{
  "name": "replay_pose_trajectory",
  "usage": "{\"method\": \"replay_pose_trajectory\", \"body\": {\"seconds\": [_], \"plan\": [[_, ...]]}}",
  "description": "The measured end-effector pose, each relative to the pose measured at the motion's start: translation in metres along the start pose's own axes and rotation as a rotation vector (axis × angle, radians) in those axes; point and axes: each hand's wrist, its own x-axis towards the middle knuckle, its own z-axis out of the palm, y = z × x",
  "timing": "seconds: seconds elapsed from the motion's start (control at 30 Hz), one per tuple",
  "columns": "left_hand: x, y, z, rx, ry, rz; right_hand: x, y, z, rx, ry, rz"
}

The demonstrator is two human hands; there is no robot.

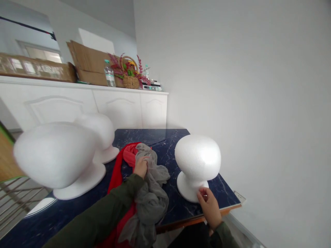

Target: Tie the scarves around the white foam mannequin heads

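1. The left hand [141,167] is clenched in the middle of the table, its fingers closed into the gathered folds of a grey scarf [152,196]. A dark green sleeve [98,213] runs to it from the lower left of the view.
2. A red scarf [115,182] lies bunched under and beside the grey one. A brighter coral-red fold sits just above the left hand's knuckles, and the red cloth runs down to the bottom of the view.
3. The right hand [209,207] is curled, its fingertips [201,193] touching the flared foot of a white polystyrene head form [198,160]. I cannot tell whether it grips the foam or only rests against it.
4. That mushroom-shaped form stands on its round base near the right corner of the table, just beside the grey scarf.
5. A second, larger-looking foam form [54,155] stands on the left side, blurred and stretched by the wide view. A third [99,132] stands behind it, and I cannot tell whether those two touch.
6. All three stand on a dark blue marble-patterned table top [151,137] with an orange-brown edge [186,220].
7. Behind the table, a white cabinet [59,108] carries cardboard boxes [89,63], a plastic water bottle [110,74] and a wicker basket [130,82] of red and green artificial foliage. A metal stair railing [18,203] shows at lower left.
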Motion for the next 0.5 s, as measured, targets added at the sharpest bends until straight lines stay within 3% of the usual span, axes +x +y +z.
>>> {"method": "replay_pose_trajectory", "body": {"seconds": [0.1,0.17,0.23,0.3,0.4,0.5], "plan": [[-0.038,0.0,-0.025,-0.014,-0.101,0.044,0.001,0.01,-0.004,-0.063,0.02,0.039],[-0.076,0.007,-0.032,0.042,-0.363,0.218,0.006,0.012,-0.007,-0.182,0.121,0.009],[-0.116,0.019,-0.036,0.208,-0.722,0.528,0.013,0.013,-0.008,-0.317,0.235,-0.062],[-0.147,0.031,-0.038,0.37,-0.932,0.683,0.023,0.013,-0.009,-0.407,0.251,-0.152],[-0.165,0.044,-0.039,0.471,-0.983,0.608,0.039,0.013,-0.012,-0.444,0.11,-0.244],[-0.153,0.043,-0.029,0.486,-0.776,0.515,0.052,0.011,-0.017,-0.398,-0.045,-0.228]]}}
